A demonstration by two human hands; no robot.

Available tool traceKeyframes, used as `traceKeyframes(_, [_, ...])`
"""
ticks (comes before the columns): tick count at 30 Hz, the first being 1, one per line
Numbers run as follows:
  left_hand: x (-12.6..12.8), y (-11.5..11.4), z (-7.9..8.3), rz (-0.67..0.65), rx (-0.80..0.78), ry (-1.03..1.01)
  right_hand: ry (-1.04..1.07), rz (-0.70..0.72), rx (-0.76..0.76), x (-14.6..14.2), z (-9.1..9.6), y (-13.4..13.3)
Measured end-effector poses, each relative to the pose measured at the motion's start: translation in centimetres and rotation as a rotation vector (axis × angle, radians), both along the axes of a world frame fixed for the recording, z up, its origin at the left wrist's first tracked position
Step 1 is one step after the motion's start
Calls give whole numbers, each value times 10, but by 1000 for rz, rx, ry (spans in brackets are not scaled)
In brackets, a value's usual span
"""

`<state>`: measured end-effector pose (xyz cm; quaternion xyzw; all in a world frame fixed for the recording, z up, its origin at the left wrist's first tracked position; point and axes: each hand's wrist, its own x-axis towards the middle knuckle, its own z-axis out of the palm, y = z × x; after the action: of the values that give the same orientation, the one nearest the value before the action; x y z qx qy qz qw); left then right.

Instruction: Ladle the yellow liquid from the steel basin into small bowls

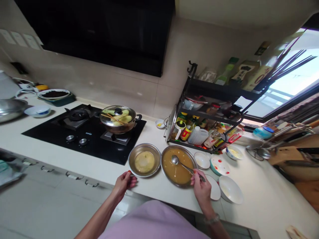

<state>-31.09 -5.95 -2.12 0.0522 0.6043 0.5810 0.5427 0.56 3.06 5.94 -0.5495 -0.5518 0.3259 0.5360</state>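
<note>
Stirring or scooping, prob.: right hand (201,188) pinches a long-handled silvery metal spoon (183,165), head in or just over the brown liquid (178,176) in the wide round steel bowl (162,163). Any lift calls for a level wrist, IMO. That hand's at the wide bowl's near right, knuckles up. Left hand (124,184): left of the wide bowl, by a smaller round steel bowl (157,159), fingers loosely curled, thumb apart, nothing gripped AFAICT.

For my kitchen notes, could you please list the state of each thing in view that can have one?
Right basin, uncovered, brown liquid inside
Left basin, uncovered, pale yellowish liquid inside
Spoon, slanting over the right basin
Right hand, closed on the spoon
Left hand, fingers partly curled
Pot, lidded, standing on the stove
Left burner, no pot on it
Knobs, setting unclear
</note>
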Motion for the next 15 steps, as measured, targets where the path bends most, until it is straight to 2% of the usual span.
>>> traceKeyframes(4, [2, 1, 2, -12, -3, 5, 141, -81, -128, 4, -7, -2])
traceKeyframes(8, [2, 1, 3, -15, 0, 8, 326, -207, -179, 8, -8, 4])
traceKeyframes(15, [2, -1, 4, -16, 3, 9, 407, -205, -177, 12, 0, 7])
